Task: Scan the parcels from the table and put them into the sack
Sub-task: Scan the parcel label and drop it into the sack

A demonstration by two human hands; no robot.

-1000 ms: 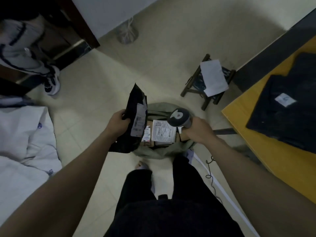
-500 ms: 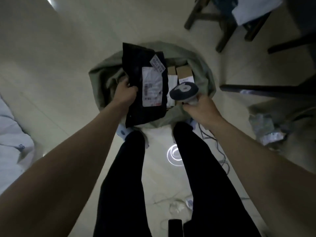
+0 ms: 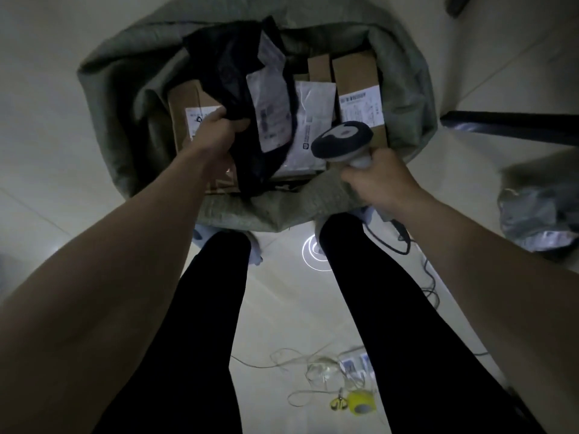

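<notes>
left hand (image 3: 216, 130) grips the near edge of a black bag (image 3: 238, 89), fingers curled round the crumpled plastic, holding it over the open mouth of the grey-green sack (image 3: 131, 89) on the floor. bag is partly down inside the sack, tilted, white label (image 3: 272, 114) facing up. right hand (image 3: 379, 180) clenched round the handle of a scanner (image 3: 343, 140), its dark head up and just above the sack's near right rim, cable (image 3: 391, 242) trailing to the floor. inside the sack: brown box (image 3: 188, 111) with a label under the left hand, touching the bag; white mailer (image 3: 313, 126) beside the bag on its right; two more brown boxes (image 3: 357, 79) upright along the right wall, the nearer one with a white label. sack's near rim lies just ahead of the person's black-trousered legs (image 3: 200, 324). floor is pale tile, a ring of light (image 3: 313, 255) between the feet. near bottom: loose white string (image 3: 297, 364), yellow tape roll (image 3: 363, 402), small yellow scissors (image 3: 338, 402) beside it. grey plastic packets (image 3: 539, 214) on the floor at right, well apart from the sack. dark bar (image 3: 517, 125) at right edge, can't tell what it belongs to.
</notes>
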